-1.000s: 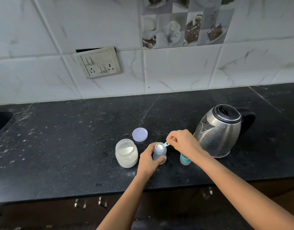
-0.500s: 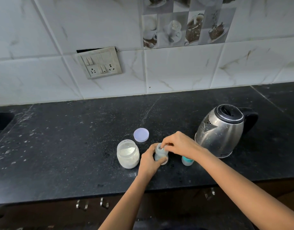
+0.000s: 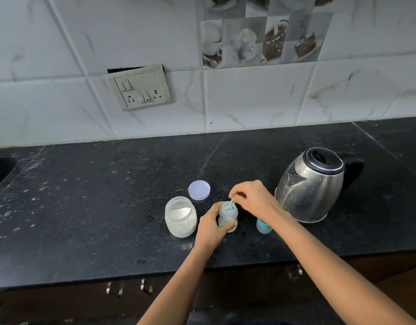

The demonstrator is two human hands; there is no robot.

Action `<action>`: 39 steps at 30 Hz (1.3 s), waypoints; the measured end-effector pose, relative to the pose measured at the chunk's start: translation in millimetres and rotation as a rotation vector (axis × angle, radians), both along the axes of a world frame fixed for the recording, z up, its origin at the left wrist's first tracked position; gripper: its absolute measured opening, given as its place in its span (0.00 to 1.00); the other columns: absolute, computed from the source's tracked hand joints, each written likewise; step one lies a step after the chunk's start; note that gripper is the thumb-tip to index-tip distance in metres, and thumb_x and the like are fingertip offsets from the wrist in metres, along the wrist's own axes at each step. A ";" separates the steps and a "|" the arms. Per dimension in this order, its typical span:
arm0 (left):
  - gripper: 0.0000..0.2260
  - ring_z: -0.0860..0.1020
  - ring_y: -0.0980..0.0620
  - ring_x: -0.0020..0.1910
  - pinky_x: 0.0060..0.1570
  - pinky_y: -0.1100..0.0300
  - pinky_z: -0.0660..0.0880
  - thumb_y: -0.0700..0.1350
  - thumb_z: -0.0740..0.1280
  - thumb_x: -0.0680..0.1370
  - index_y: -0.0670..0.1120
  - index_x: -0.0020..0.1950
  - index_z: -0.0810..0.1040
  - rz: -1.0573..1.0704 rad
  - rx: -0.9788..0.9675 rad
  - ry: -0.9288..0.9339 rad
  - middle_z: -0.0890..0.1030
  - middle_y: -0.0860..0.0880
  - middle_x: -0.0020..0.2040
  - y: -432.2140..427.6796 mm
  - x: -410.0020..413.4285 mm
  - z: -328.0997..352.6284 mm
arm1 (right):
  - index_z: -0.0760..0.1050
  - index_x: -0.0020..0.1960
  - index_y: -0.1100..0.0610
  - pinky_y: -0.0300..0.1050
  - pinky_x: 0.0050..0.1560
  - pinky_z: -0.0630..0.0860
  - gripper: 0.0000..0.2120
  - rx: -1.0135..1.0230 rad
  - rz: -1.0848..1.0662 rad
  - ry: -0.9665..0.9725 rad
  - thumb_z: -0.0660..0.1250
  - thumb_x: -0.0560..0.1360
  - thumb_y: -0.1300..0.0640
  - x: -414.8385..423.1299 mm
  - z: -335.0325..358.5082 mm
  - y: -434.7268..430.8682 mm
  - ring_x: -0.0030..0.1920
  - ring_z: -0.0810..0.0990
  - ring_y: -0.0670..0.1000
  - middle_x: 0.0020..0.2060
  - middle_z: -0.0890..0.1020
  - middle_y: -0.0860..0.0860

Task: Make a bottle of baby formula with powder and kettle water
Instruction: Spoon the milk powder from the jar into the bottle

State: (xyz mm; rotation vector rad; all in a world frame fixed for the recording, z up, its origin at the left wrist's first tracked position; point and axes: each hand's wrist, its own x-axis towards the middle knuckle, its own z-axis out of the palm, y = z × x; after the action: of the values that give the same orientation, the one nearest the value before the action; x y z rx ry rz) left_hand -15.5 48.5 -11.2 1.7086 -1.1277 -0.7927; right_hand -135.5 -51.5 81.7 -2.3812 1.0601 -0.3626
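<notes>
A small translucent baby bottle (image 3: 227, 213) stands open on the black counter (image 3: 96, 207), and my left hand (image 3: 210, 227) grips its lower body. My right hand (image 3: 251, 198) pinches a small teal scoop (image 3: 231, 204) whose bowl sits in the bottle's mouth. An open clear jar of white powder (image 3: 180, 216) stands just left of the bottle, its pale lilac lid (image 3: 199, 190) lying flat behind it. The bottle's teal-ringed cap (image 3: 263, 227) stands to the right, partly hidden by my right wrist. A steel kettle (image 3: 310, 184) with a black lid and handle stands further right.
A tiled wall with a switch and socket plate (image 3: 140, 89) rises behind the counter. A dark sink edge (image 3: 0, 167) shows at far left. The counter's front edge runs just below my forearms, with drawer handles (image 3: 129, 288) underneath.
My right hand tipped the heaped scoop over the bottle's mouth, covered it briefly, and now holds the scoop in the opening with no powder heap visible. The left hand stayed on the bottle.
</notes>
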 end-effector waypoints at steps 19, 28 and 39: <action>0.21 0.78 0.61 0.53 0.56 0.61 0.75 0.48 0.74 0.68 0.56 0.59 0.74 0.011 0.083 0.004 0.81 0.60 0.52 2.5 1.2 1.0 | 0.85 0.44 0.54 0.37 0.41 0.79 0.08 0.261 -0.097 -0.376 0.70 0.71 0.65 56.0 16.3 21.0 0.36 0.81 0.45 0.36 0.85 0.48; 0.09 0.79 0.50 0.47 0.46 0.58 0.75 0.43 0.68 0.75 0.43 0.54 0.79 0.019 0.225 -0.129 0.82 0.47 0.47 0.3 2.9 10.0 | 0.83 0.39 0.53 0.39 0.43 0.77 0.04 0.200 0.057 -0.207 0.72 0.69 0.61 103.9 -21.5 32.9 0.37 0.79 0.41 0.34 0.82 0.43; 0.23 0.78 0.65 0.54 0.54 0.70 0.71 0.44 0.75 0.67 0.63 0.56 0.73 -0.006 0.036 0.059 0.81 0.61 0.53 -0.1 5.0 -6.4 | 0.84 0.44 0.55 0.30 0.41 0.73 0.05 0.012 -0.286 -0.584 0.70 0.73 0.55 15.0 11.9 9.5 0.39 0.80 0.41 0.38 0.84 0.45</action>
State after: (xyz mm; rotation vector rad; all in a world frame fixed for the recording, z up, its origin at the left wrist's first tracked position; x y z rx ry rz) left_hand -10.5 48.5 -17.6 1.7012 -1.0846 -0.8672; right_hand -120.6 -42.0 93.6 -1.9163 1.0966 -1.0696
